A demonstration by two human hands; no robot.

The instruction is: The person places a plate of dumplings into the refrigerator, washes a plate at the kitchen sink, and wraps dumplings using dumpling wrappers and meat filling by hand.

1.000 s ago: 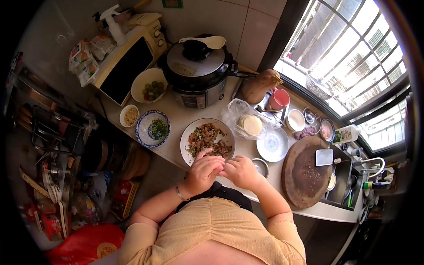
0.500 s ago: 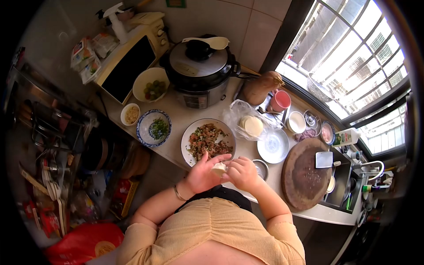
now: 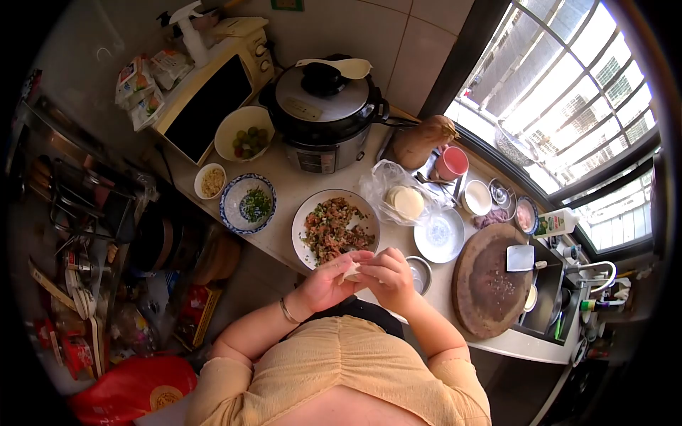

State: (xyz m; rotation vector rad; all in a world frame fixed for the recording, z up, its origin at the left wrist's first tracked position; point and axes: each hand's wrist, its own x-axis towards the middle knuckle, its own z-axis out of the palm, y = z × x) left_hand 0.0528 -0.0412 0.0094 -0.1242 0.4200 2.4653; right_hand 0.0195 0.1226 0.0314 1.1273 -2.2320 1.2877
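A small pale dumpling (image 3: 352, 272) is pinched between my two hands, just past the near rim of a white bowl of chopped filling (image 3: 334, 226). My left hand (image 3: 325, 282) cups it from the left, thumb and fingertips closed around it. From the right, my right hand (image 3: 389, 279) presses on its edge with bent fingers, which partly hide it. Behind the hands, a stack of round dough wrappers (image 3: 406, 203) sits in an opened plastic bag (image 3: 382, 186). Close to my right hand are a small metal bowl (image 3: 420, 275) and a white plate (image 3: 439, 236).
A round wooden chopping board (image 3: 490, 298) carries a cleaver (image 3: 521, 258) at right, beside the sink (image 3: 550, 312). A blue-rimmed bowl of chopped greens (image 3: 247, 204), a small bowl of minced bits (image 3: 210, 182) and a pressure cooker (image 3: 320, 113) stand left and behind.
My right fingers have moved slightly left and closed further over the dumpling. My left fingers have curled in from a more open palm. The things on the counter stay in place.
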